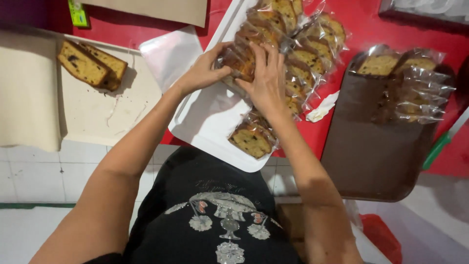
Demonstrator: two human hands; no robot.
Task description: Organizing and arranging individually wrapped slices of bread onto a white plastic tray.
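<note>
A red table (pixel 371 29) carries the work, its near edge meeting white tiles (pixel 39 176) below. On it a white tray (pixel 205 122) sits tilted, one corner hanging past the table's edge; its near-left half is bare. Both hands meet over the tray's middle: the left hand (pixel 205 73) and right hand (pixel 266 80) are clamped on one wrapped cake slice (pixel 238 61), fingers curled around it. More wrapped slices (pixel 303 58) crowd the tray's far side. A brown tray (pixel 371 146) lies just beside it to the right, mostly bare. Unwrapped cake slices (pixel 90 64) rest on a white board (pixel 107 112) at left, well apart.
</note>
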